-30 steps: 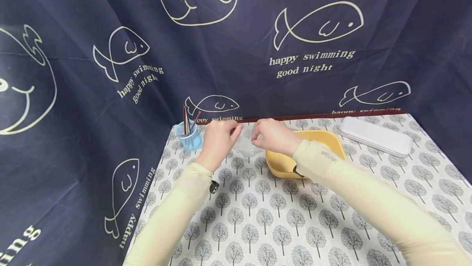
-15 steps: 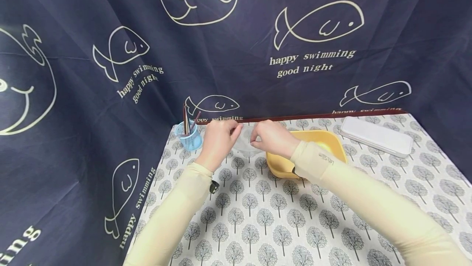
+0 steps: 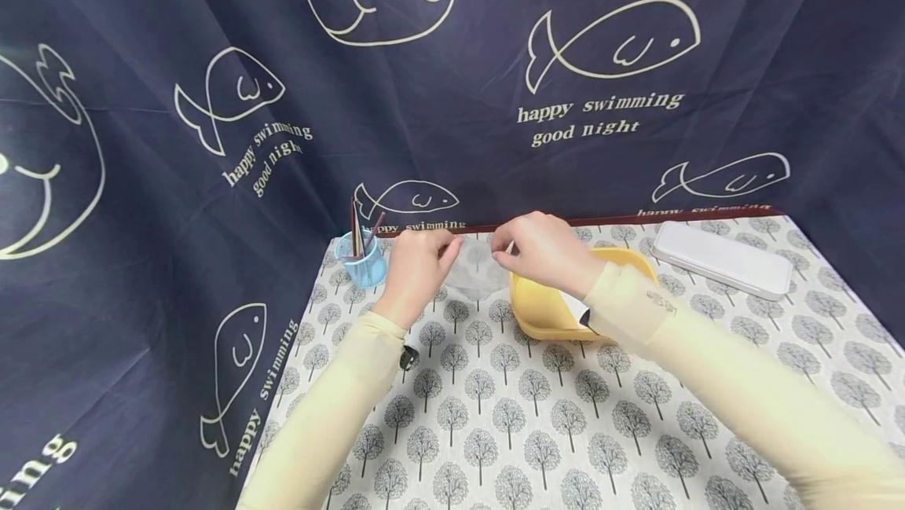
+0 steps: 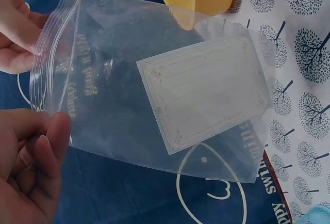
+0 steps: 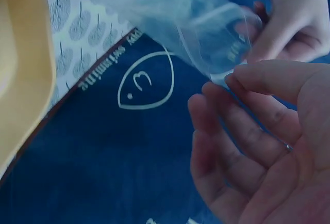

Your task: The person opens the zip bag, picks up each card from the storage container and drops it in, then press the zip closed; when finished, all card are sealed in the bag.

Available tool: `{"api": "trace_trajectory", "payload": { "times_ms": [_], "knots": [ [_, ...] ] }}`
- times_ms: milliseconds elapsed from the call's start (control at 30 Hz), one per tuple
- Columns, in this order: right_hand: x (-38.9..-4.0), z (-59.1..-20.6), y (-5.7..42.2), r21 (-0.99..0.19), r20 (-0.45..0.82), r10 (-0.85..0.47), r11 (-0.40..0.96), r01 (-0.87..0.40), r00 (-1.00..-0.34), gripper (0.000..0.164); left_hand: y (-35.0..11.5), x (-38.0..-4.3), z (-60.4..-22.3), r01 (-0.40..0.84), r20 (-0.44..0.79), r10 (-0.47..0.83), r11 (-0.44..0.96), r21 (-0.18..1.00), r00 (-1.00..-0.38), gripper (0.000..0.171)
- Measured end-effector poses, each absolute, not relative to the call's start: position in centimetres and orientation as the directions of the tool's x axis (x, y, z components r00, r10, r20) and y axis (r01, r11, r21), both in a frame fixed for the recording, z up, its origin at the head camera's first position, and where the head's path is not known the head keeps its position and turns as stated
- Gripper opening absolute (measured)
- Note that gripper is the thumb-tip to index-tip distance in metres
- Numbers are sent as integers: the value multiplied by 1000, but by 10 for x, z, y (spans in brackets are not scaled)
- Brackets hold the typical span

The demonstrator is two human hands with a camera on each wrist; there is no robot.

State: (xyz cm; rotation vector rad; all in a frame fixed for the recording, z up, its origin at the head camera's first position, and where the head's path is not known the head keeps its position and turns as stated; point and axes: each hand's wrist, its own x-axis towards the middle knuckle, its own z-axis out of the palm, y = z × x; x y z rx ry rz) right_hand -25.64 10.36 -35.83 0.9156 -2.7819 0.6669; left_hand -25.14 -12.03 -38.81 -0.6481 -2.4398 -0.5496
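Note:
A clear zip-lock bag is stretched between my hands, with a white card with a fine printed border and lines inside it. In the head view the bag is faint against the patterned cloth. My left hand pinches the zip edge between thumb and forefinger. At the other part of that edge, my right hand pinches with thumb and forefinger tips. In the right wrist view, the other fingers of the right hand are loosely bent, and the bag mouth looks slightly parted.
Under my right forearm stands a yellow bin with white paper showing in it. A blue cup with pencils is left of my left hand. A white flat case lies back right. A dark blue curtain hangs behind the table.
My right hand has shifted right and slightly up, widening the gap between the hands. White paper in the bin has come into view. The left hand has stayed nearly still.

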Motion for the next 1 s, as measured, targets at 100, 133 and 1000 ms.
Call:
{"api": "trace_trajectory", "payload": {
  "times_ms": [100,133,1000],
  "knots": [
    [-261,-353,115,-356,285,-506,733,-580,-814,11,-121,-251,-388,551,600,323,799,241,-731,17],
    [-263,-353,119,-354,287,-495,741,-571,-820,11,-122,-251,-388,552,602,324,798,241,-730,18],
    [-325,-456,203,-155,-16,-735,672,-724,-678,20,-125,-246,-390,559,597,333,793,242,-730,15]
  ]
}}
